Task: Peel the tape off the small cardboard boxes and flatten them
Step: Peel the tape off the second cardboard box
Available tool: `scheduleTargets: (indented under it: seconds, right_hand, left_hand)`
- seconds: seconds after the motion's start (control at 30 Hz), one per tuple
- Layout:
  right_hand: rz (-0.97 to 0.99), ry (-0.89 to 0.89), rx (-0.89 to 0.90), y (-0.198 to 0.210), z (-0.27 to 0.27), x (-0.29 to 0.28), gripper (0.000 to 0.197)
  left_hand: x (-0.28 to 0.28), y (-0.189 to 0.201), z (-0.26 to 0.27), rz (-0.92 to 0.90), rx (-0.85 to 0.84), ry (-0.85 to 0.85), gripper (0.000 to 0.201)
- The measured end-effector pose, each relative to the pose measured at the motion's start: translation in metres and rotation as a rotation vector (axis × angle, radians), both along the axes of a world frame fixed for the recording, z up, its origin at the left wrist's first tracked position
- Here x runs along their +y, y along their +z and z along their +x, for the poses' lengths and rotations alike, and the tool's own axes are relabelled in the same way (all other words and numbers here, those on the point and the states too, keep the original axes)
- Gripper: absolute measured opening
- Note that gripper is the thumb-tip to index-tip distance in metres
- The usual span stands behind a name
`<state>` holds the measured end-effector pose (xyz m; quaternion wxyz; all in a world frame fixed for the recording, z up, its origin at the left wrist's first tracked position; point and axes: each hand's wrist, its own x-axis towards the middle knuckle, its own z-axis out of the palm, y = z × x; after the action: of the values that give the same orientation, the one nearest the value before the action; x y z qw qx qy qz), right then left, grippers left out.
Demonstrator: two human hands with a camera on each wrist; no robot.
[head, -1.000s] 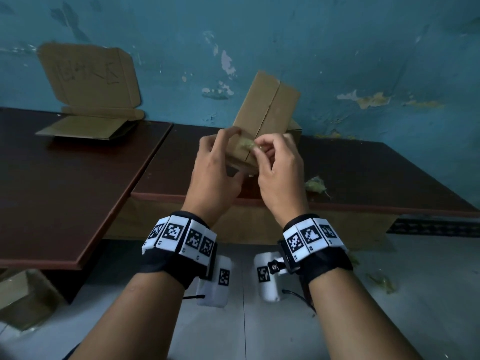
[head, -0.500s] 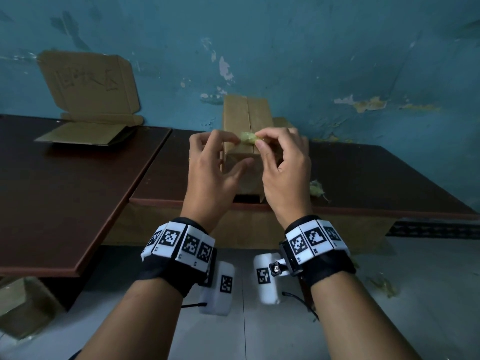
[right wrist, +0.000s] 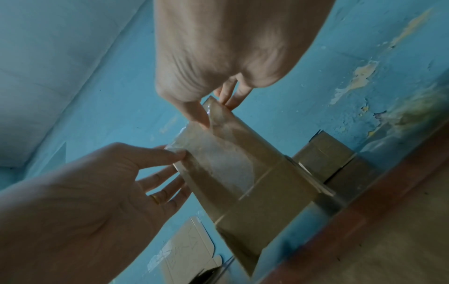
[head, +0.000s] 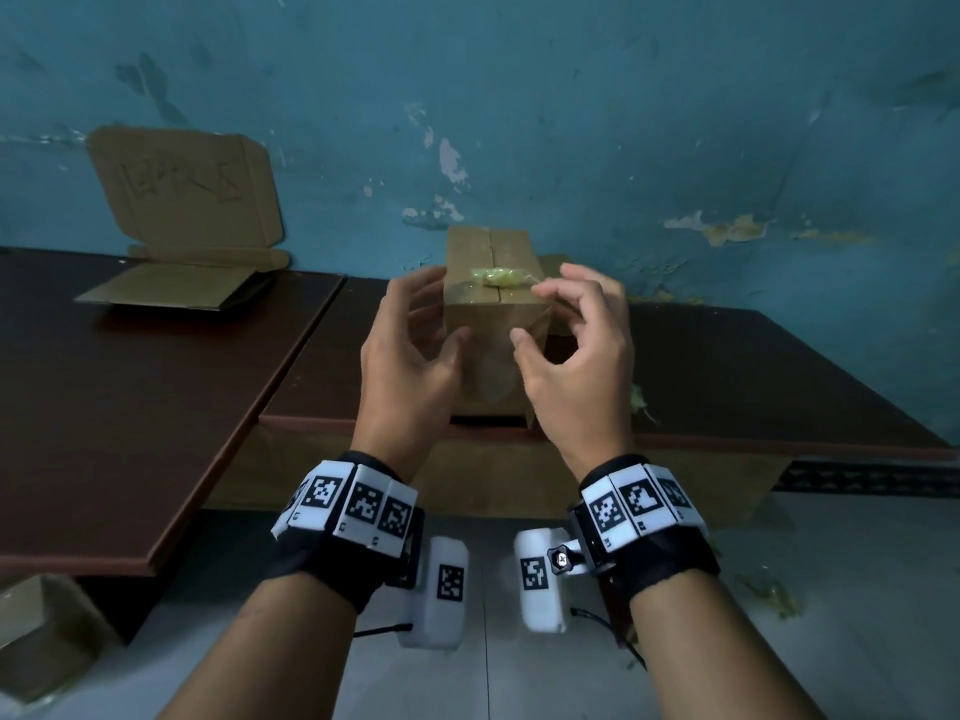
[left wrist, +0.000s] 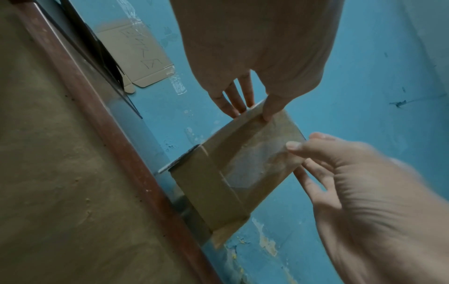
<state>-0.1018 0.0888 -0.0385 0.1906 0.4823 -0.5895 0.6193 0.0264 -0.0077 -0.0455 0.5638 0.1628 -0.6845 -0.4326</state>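
Observation:
A small cardboard box [head: 491, 356] stands upright on the dark table [head: 727, 356], close to its front edge. A crumpled wad of yellowish tape [head: 501, 277] lies across the seam on its top. Clear tape [left wrist: 257, 159] still covers the front face. My left hand [head: 431, 314] holds the upper left corner, thumb on the front and fingers along the side. My right hand [head: 540, 314] holds the upper right corner, thumb on the taped front [right wrist: 199, 117] and fingers curled over the top edge by the wad's end.
A flattened carton [head: 182, 200] leans on the blue wall at the back left. Another small box [head: 550, 267] stands behind the one I hold. A tape scrap [head: 639, 402] lies on the table to the right. A box [head: 31, 631] sits on the floor, lower left.
The box went from tilted in the air to upright on the table. My right fingers let go of the tape wad, and both hands spread to the box's top corners.

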Motion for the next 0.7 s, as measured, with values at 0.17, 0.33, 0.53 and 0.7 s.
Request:
scheduleTargets:
  seconds: [0.17, 0.33, 0.53, 0.7]
  right_hand:
    - [0.000, -0.038, -0.034, 0.0001, -0.0031, 0.0003, 0.038]
    - [0.020, -0.059, -0.043, -0.0055, -0.0007, -0.0015, 0.041]
    - [0.001, -0.016, -0.192, -0.0034, -0.0060, 0.0018, 0.029]
    - [0.002, 0.030, -0.260, -0.0010, -0.0086, 0.0023, 0.024]
  left_hand:
    - [-0.0058, -0.0036, -0.0015, 0.042, 0.005, 0.023, 0.041]
    - [-0.0084, -0.0050, -0.0013, 0.097, -0.001, 0.019, 0.037]
    - [-0.0088, -0.0056, -0.0032, 0.150, 0.015, -0.093, 0.034]
    - [-0.0092, -0.0076, -0.0057, 0.178, 0.018, -0.105, 0.034]
